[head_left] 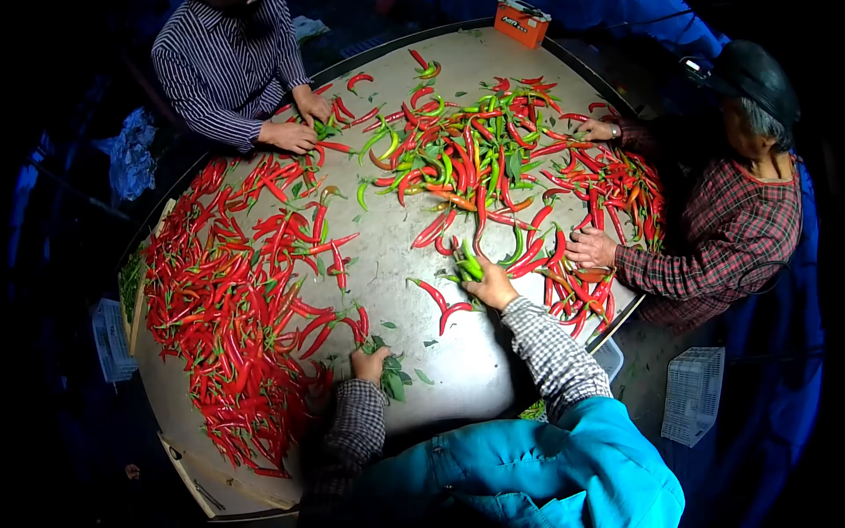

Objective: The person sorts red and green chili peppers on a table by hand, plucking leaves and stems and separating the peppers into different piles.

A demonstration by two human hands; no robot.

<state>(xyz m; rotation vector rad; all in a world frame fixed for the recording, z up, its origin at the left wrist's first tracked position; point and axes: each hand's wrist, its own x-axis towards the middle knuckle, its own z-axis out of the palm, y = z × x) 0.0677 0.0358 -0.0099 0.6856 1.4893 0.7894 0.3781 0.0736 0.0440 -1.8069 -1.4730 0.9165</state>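
Head view: clock face laid over the round table [405, 251], 6 o'clock nearest the person. The right hand [495, 286], just off centre towards 3 o'clock, is mostly closed, fingers curled round a few green peppers [471, 262] whose ends poke out towards 12. The left hand [370, 363], near 6 o'clock, is half curled over green leaves [393, 380]; cannot tell whether it grips them or only rests there. A curved red pepper [455, 313] lies loose just beside the right hand, towards 7 from it. Big red heap [238, 326] spreads from 7 to 10; mixed red-and-green pile [466, 150] sits around 1. Co-worker in striped sleeves [216, 79] works at 11, co-worker in plaid sleeves [735, 224] at 3. Handling, judged by look: green peppers are likely light, firm but a bit springy, with glossy skin that could slip when several are bunched; a hard squeeze may crack one or snap a stem. Best hold is probably round the thick middle, fingers across the bunch, or by the stem end for a single one. Leaves look thin, soft, easily torn; a light pinch at the stalk should suit.
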